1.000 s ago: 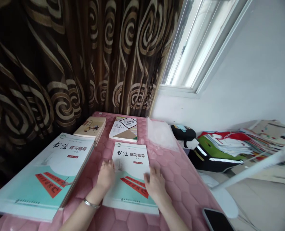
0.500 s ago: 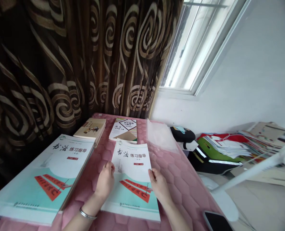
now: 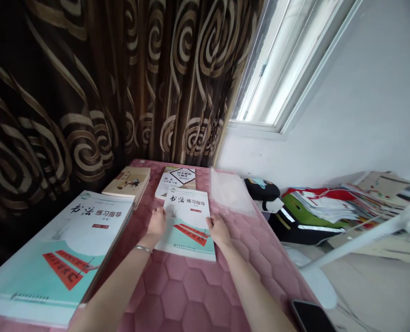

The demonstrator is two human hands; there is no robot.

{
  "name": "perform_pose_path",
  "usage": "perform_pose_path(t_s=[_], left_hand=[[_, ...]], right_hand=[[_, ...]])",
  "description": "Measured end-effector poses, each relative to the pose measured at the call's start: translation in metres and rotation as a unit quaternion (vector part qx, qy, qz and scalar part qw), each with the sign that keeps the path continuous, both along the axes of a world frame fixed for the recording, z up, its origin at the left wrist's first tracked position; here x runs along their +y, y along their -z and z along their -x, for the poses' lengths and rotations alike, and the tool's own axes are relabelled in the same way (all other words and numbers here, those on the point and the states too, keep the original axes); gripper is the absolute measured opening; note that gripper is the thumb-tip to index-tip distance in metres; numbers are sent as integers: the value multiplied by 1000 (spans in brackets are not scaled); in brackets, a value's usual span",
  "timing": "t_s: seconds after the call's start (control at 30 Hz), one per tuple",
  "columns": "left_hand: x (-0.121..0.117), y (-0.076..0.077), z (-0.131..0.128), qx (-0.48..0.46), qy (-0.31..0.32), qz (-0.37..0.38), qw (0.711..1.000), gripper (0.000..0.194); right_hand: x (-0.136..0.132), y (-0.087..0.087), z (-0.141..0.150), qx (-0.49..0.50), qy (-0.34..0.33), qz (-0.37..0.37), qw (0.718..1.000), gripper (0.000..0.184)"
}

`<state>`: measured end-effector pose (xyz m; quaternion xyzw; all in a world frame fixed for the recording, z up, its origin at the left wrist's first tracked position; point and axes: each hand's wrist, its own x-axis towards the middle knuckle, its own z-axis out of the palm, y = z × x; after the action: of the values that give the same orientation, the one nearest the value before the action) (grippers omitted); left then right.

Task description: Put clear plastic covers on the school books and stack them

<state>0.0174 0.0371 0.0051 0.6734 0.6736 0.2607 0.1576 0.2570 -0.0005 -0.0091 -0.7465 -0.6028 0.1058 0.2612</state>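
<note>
A white and teal calligraphy workbook (image 3: 187,213) with red banners on its cover is held between my hands over the pink surface. My left hand (image 3: 157,223), with a silver bracelet at the wrist, is closed on its left edge. On the right edge, my right hand (image 3: 218,229) pinches the cover, thumb on top. The workbook's top edge overlaps another white book (image 3: 177,179) lying behind it. To the left rests a stack of matching calligraphy workbooks (image 3: 66,244). Beyond that stack sit several tan booklets (image 3: 127,180).
Clear plastic sheets (image 3: 230,192) lie at the far right of the pink quilted cover (image 3: 187,290). A phone (image 3: 311,316) is at the near right edge. Beyond the edge are a green and black bag (image 3: 303,221), papers and a white lamp (image 3: 360,244). A patterned curtain (image 3: 149,83) hangs behind.
Both my hands have moved forward, away from me, carrying the calligraphy workbook so that it now covers the lower part of the white book. The view has shifted slightly.
</note>
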Motion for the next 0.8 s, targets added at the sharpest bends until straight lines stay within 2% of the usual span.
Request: perform_pose_path(t_s=[0.13,0.47,0.67,0.8], left_hand=[[-7,4,-1,46,2,10,999,23],[-28,4,3,157,-10,-12,988,33],[-26,9,10,180,3,-17,984,30],[-24,4,10,186,12,-24,982,32]], right_hand=[[0,7,-3,4,-12,-1,1000,35],[-2,5,-3,21,-23,14,999,41],[-9,5,-2,30,-23,29,999,44],[-16,9,1,28,-2,47,998,47]])
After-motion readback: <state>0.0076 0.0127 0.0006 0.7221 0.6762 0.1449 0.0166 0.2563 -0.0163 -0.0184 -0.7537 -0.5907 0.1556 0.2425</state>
